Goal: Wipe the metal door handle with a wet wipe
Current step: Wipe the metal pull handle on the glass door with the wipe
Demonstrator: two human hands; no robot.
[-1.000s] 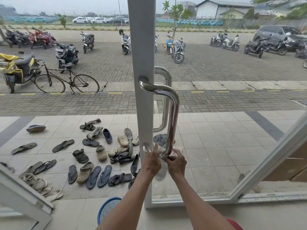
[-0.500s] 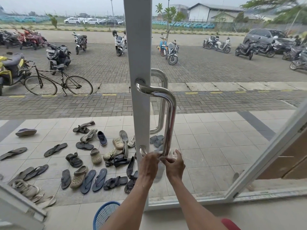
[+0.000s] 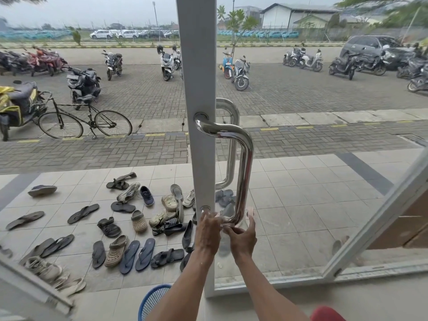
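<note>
Nothing much has been shifted: the wet wipe [image 3: 226, 225] is still pinched round the lower bend of the door handle [image 3: 243, 172] by curled fingers of the left hand [image 3: 208, 230] and right hand [image 3: 242, 239], so wiping seems held there.

Shiny silver door handle [image 3: 245, 163], white door frame [image 3: 199, 66].

The white door frame [image 3: 196, 66] before me carries the metal door handle [image 3: 245, 163], fixed at both ends. On the tiled porch floor [image 3: 301, 193], at nine o'clock from the handle's foot, lie flip-flops [image 3: 129, 253], clogs [image 3: 139, 220] and a blue sneaker [image 3: 147, 195]. A blue basket [image 3: 152, 300] sits at seven.
</note>
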